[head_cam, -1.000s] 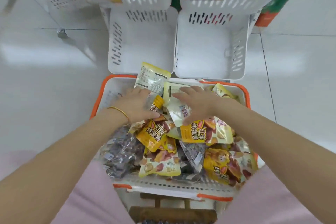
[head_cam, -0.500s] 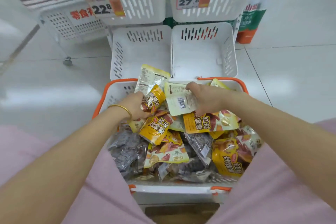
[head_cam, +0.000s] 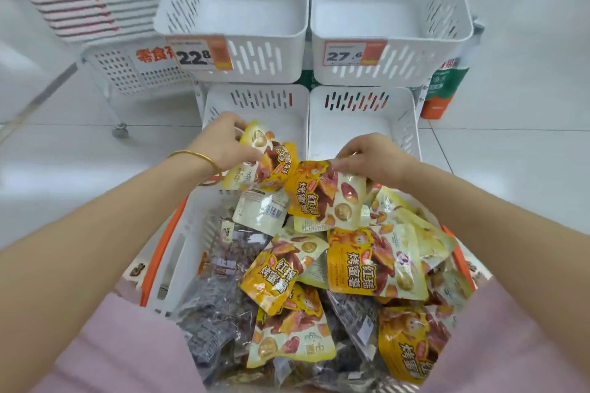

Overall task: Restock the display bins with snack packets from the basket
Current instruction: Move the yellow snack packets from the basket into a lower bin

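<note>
White floor tiles (head_cam: 510,169) surround the display bins (head_cam: 255,57). Fingers (head_cam: 238,124) of our left hand (head_cam: 220,143) pinch one yellow snack packet (head_cam: 261,166); our right hand (head_cam: 373,156) pinches a second packet (head_cam: 325,195), both above the basket (head_cam: 162,249). The lower left bin (head_cam: 255,99) opens just beyond the left fingers, the lower right bin (head_cam: 357,118) just beyond the right; both packets hang lengthwise down.

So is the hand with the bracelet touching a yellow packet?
Touching. The head view shows the left hand with its fingers curled round the top of a yellow packet.
</note>
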`<move>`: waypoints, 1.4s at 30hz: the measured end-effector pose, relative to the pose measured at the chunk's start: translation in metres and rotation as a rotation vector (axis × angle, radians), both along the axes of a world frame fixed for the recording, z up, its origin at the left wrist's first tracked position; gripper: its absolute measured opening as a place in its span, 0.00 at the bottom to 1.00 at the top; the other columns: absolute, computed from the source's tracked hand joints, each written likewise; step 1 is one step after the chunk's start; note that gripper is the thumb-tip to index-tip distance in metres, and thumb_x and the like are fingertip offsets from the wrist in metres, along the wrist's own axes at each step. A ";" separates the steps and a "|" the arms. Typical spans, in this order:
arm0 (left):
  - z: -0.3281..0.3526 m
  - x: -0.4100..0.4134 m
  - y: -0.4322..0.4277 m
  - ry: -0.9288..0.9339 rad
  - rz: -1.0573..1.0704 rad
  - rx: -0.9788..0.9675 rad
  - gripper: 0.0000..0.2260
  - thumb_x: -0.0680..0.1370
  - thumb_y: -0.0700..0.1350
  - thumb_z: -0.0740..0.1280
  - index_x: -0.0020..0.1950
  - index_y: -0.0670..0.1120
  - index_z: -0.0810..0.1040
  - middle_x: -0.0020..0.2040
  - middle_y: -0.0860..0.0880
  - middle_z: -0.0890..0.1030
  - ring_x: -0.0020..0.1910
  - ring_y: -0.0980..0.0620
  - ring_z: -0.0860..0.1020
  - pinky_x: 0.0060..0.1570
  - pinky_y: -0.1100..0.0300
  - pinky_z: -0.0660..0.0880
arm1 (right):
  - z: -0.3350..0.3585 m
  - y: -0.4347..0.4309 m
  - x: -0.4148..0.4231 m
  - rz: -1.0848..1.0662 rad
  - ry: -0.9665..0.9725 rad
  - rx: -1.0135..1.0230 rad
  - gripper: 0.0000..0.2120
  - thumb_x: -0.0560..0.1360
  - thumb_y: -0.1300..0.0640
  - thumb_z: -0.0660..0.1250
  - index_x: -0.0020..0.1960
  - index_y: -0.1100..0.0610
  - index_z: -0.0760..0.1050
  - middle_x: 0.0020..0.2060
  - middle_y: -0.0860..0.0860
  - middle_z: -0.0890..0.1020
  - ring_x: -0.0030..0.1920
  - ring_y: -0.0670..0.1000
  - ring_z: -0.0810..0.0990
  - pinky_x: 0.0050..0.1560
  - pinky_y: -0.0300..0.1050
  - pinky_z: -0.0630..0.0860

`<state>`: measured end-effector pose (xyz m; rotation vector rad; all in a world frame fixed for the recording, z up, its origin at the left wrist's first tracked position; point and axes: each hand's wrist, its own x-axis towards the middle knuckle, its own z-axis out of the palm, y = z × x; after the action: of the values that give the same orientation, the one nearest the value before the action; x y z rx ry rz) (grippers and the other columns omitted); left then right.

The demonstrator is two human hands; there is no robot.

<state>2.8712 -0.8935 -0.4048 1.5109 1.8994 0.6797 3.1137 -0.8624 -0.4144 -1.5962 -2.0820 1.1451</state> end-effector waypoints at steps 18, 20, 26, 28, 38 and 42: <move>0.005 0.007 0.003 0.235 -0.230 0.181 0.07 0.75 0.48 0.69 0.47 0.45 0.78 0.42 0.46 0.79 0.40 0.45 0.79 0.38 0.52 0.78 | 0.015 -0.014 -0.005 -0.035 0.190 -0.020 0.05 0.73 0.58 0.71 0.41 0.59 0.82 0.32 0.52 0.79 0.33 0.50 0.74 0.39 0.42 0.74; -0.003 0.009 0.001 0.170 -0.251 0.124 0.05 0.75 0.47 0.69 0.46 0.47 0.78 0.41 0.47 0.80 0.41 0.45 0.80 0.35 0.55 0.78 | 0.019 -0.014 -0.012 0.121 0.012 0.084 0.06 0.75 0.58 0.69 0.42 0.59 0.81 0.28 0.48 0.76 0.26 0.43 0.71 0.29 0.33 0.69; -0.037 0.020 -0.008 -0.045 -0.160 0.012 0.08 0.74 0.42 0.70 0.50 0.43 0.74 0.42 0.50 0.80 0.44 0.54 0.79 0.45 0.59 0.75 | -0.006 -0.010 -0.034 0.221 -0.338 0.265 0.12 0.74 0.49 0.67 0.53 0.55 0.77 0.45 0.49 0.78 0.47 0.50 0.76 0.48 0.47 0.75; -0.037 0.020 -0.009 -0.092 -0.135 -0.047 0.09 0.73 0.39 0.70 0.50 0.43 0.73 0.45 0.49 0.80 0.44 0.54 0.78 0.41 0.63 0.73 | -0.002 -0.008 -0.030 0.214 -0.414 0.115 0.19 0.71 0.49 0.68 0.59 0.55 0.70 0.49 0.51 0.76 0.50 0.54 0.75 0.49 0.49 0.75; -0.032 0.023 -0.008 -0.387 -0.025 -0.113 0.08 0.75 0.34 0.67 0.49 0.45 0.78 0.40 0.46 0.78 0.35 0.51 0.76 0.38 0.61 0.79 | 0.010 -0.005 -0.012 0.261 -0.164 -0.035 0.19 0.64 0.61 0.78 0.51 0.55 0.74 0.44 0.51 0.80 0.37 0.50 0.78 0.28 0.34 0.74; -0.024 0.034 -0.006 -0.428 -0.028 -0.010 0.07 0.74 0.35 0.68 0.48 0.46 0.76 0.39 0.46 0.80 0.36 0.49 0.78 0.43 0.54 0.79 | 0.005 -0.003 -0.013 0.196 -0.007 0.244 0.10 0.64 0.57 0.78 0.39 0.48 0.78 0.58 0.49 0.74 0.55 0.50 0.75 0.53 0.38 0.73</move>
<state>2.9047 -0.8999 -0.4283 1.2608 1.5511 0.8973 3.1008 -0.8651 -0.4094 -1.3102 -2.3216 0.8992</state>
